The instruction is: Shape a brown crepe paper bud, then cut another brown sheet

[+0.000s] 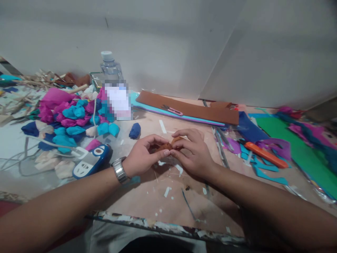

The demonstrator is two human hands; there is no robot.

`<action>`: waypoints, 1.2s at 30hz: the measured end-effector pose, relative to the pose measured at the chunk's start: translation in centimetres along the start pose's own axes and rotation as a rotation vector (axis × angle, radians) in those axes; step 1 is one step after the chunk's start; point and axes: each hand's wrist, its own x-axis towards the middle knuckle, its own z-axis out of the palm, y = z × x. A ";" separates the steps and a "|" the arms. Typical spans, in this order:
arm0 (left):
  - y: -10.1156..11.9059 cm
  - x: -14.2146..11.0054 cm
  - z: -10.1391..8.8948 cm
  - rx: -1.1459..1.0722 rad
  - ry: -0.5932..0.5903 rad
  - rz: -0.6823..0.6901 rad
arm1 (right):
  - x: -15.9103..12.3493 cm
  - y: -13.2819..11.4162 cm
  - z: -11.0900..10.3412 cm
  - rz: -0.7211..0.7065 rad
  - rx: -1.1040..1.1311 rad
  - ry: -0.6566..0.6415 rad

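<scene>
Fingers (165, 153) of the person's left hand (143, 154) and right hand (196, 154) pinch nearly closed on a crumpled brown piece (163, 146), brown sheet (200, 109) at its one o'clock; I'd judge shaping underway, next needing steady pressure.

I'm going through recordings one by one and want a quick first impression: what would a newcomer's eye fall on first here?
Probably the heap of crumpled bundles in bright pink, turquoise and navy, at the left. Next, in the centre, the left hand and right hand, their fingers together on a small brown piece. To the right, an orange tool lies among turquoise scraps.
</scene>
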 end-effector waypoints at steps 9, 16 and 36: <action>0.2 -0.1 -0.1 -0.059 0.027 -0.101 | 0.0 0.2 0.1 -0.081 0.043 0.028; 0.1 -0.2 -0.1 -0.066 0.004 -0.116 | 0.0 0.2 0.2 -0.055 0.042 0.020; -0.9 -0.2 -0.1 0.076 0.005 0.058 | -0.1 0.7 0.5 0.005 0.100 0.030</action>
